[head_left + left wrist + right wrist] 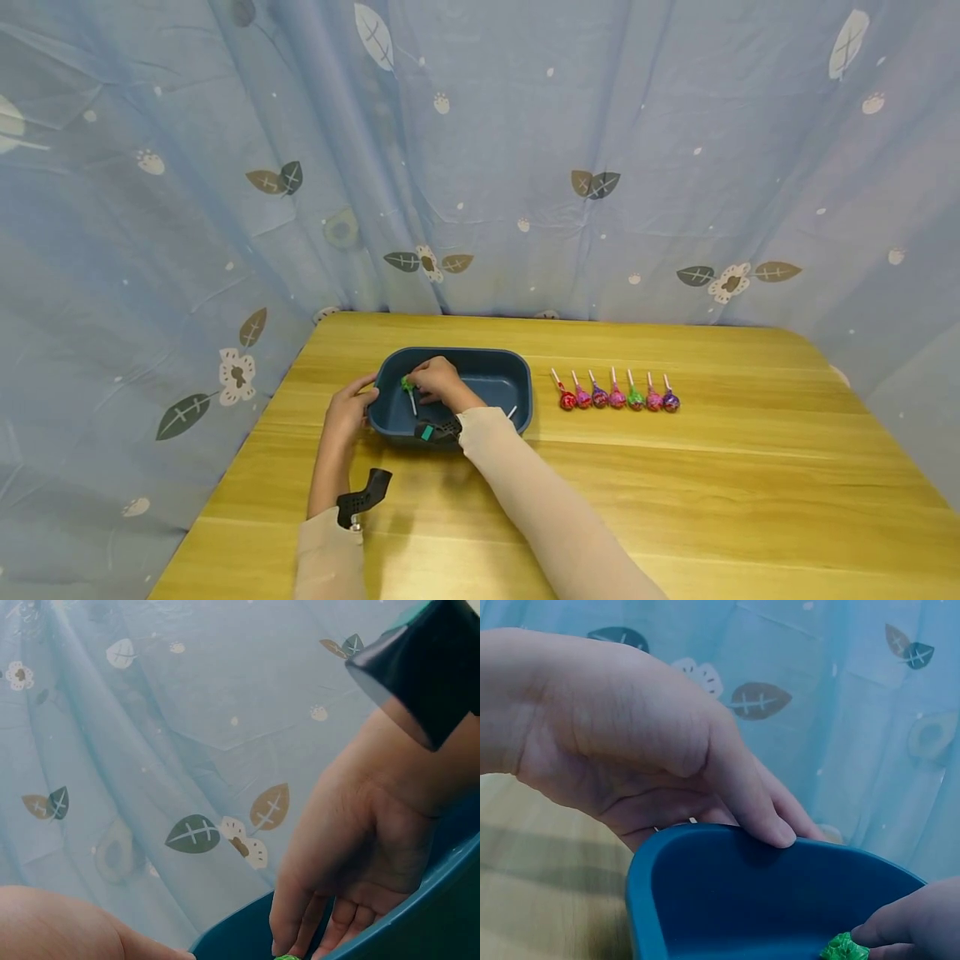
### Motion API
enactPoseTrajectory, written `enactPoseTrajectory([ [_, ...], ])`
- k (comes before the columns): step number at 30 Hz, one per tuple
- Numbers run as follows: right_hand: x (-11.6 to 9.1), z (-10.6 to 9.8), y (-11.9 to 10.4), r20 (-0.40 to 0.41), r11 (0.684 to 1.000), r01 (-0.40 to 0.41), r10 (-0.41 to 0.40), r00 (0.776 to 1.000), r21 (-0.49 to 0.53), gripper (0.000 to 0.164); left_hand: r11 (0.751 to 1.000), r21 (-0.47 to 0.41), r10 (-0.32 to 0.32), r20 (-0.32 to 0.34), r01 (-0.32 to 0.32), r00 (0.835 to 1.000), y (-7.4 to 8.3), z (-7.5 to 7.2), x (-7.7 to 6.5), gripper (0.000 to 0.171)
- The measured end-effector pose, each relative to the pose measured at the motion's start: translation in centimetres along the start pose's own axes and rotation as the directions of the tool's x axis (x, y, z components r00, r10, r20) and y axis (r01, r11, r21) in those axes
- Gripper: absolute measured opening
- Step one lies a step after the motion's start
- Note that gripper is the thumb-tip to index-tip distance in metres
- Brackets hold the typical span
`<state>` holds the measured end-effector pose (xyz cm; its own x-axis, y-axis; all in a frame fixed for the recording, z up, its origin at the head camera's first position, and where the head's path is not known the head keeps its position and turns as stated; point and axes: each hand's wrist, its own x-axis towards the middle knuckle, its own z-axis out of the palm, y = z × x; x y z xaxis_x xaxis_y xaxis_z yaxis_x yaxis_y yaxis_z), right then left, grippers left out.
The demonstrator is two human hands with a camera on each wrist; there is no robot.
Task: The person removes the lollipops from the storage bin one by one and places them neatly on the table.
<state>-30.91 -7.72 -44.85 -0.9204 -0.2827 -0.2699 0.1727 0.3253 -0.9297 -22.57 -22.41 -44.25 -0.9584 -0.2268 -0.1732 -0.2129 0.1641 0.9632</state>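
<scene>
A dark blue plastic basin [491, 357] sits on the wooden table. At its left end my left hand [348, 412] holds the rim, the thumb [769, 825] over the edge and the other fingers outside. My right hand [438, 381] reaches into the basin. Its fingertips pinch the green-wrapped head of a lollipop [407, 384], whose white stick points toward the near side. In the left wrist view only a bit of the green wrapper [287, 958] shows under the right fingers. Another white stick [512, 412] pokes up at the basin's right, its candy hidden by the sleeve.
Right of the basin, a row of several lollipops [617, 398] in red, pink, purple and green wrappers lies on the table [675, 492], sticks pointing away. A pale blue patterned curtain [495, 150] hangs behind the table and along its sides.
</scene>
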Motion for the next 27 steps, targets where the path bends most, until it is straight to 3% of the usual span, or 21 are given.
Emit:
enactPoseTrajectory([
  [10,0.2,0.2,0.3,-0.016,1.0,0.01,-0.01,1.0,-0.014,0.019,1.0,0.0,-0.009,-0.005,0.009,1.0,0.0,0.1,-0.1,0.041],
  [16,0.1,0.6,0.5,-0.041,0.986,0.044,-0.051,0.998,-0.16,0.019,1.0,-0.005,-0.015,-0.021,0.015,1.0,0.0,0.1,-0.1,0.04],
  [21,-0.1,0.9,0.5,-0.025,0.941,0.104,-0.118,0.993,-0.322,0.023,1.0,-0.003,-0.013,-0.023,0.013,1.0,0.0,0.1,0.0,0.04],
  [24,-0.2,1.1,0.3,-0.028,0.924,0.114,-0.133,0.991,-0.365,0.019,1.0,0.001,-0.02,-0.025,0.02,0.999,0.1,0.1,0.0,0.04],
  [27,-0.1,1.1,0.2,-0.044,0.926,0.106,-0.13,0.991,-0.361,0.014,1.0,0.005,-0.024,-0.026,0.024,0.999,0.1,0.1,0.0,0.04],
])
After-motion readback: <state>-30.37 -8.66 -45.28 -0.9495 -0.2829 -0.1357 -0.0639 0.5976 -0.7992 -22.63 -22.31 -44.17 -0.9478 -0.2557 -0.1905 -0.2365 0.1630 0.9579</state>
